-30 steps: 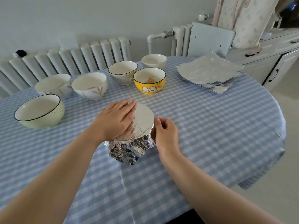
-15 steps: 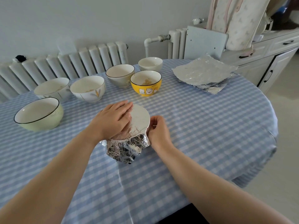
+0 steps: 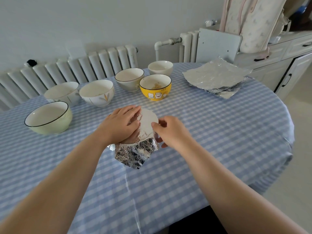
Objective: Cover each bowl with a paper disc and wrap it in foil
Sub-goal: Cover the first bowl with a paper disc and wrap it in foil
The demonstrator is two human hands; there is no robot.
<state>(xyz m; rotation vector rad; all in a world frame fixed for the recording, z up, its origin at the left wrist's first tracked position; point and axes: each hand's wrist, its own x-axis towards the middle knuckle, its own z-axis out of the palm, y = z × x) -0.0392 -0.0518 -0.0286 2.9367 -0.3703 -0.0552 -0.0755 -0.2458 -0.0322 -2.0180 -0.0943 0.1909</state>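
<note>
Right hand (image 3: 170,130) rose to foil-wrapped bowl's (image 3: 135,152) rim (fingers curled).

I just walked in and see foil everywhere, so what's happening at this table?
A person is wrapping a bowl in foil. The left hand lies flat on top of the foil-wrapped bowl, while the right hand works the foil at its right rim. Six more bowls, among them a yellow bowl and a green bowl, stand uncovered farther back. A stack of foil sheets lies at the table's far right.
</note>
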